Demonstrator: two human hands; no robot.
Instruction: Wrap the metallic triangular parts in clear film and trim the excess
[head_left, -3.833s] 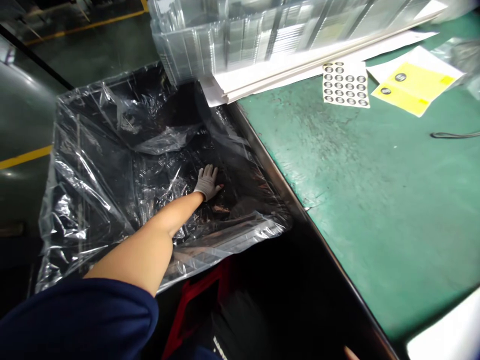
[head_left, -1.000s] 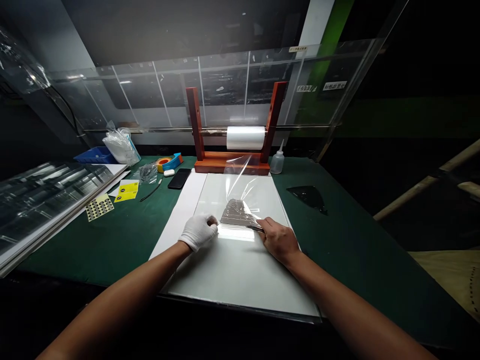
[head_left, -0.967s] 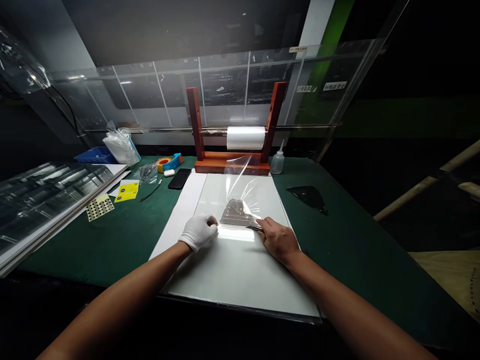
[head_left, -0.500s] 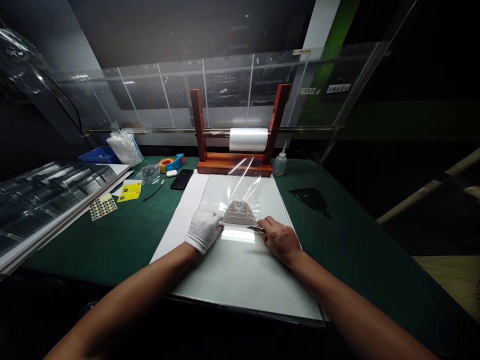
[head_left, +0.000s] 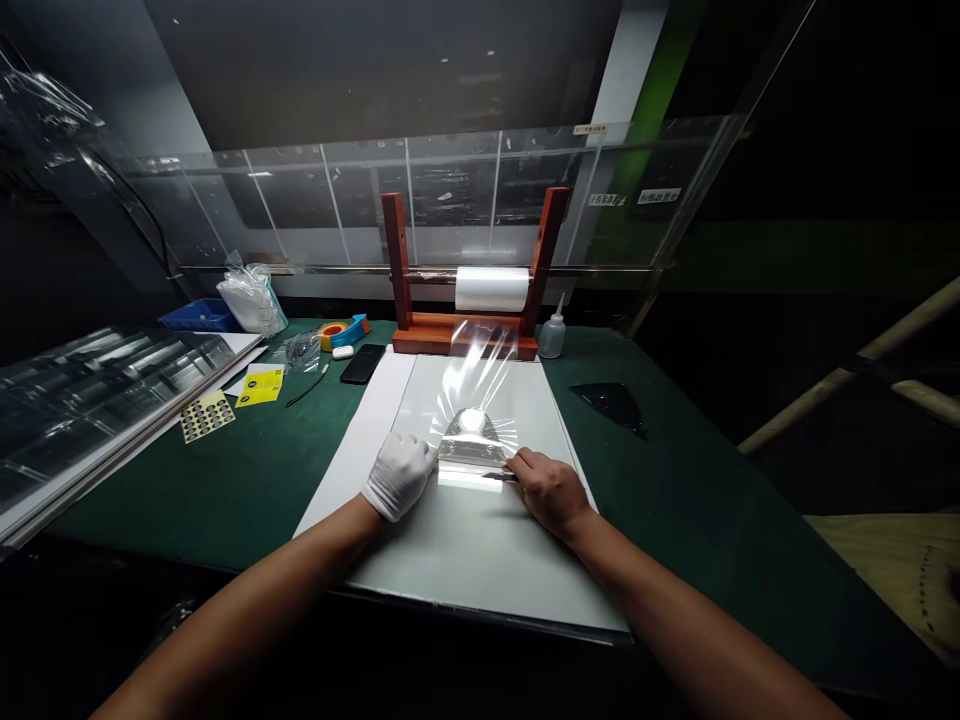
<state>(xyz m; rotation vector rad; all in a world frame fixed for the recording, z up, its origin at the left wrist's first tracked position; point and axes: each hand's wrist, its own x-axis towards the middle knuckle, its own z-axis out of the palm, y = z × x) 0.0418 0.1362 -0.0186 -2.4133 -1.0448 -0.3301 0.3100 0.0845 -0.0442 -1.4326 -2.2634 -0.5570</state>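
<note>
as the head view has it, my gloved left hand (head_left: 403, 472) pinches the clear film (head_left: 474, 375) at its near left corner, and my bare right hand (head_left: 551, 490) grips a slim dark tool (head_left: 495, 477) at the near right corner; can't tell if those fingers pinch film too. film lies between and ahead of my hands, long axis running away from me to the roll (head_left: 492, 289), both hands about equally near its end. grayish piece (head_left: 471, 452) shows through film, above white board (head_left: 480, 560).
</note>
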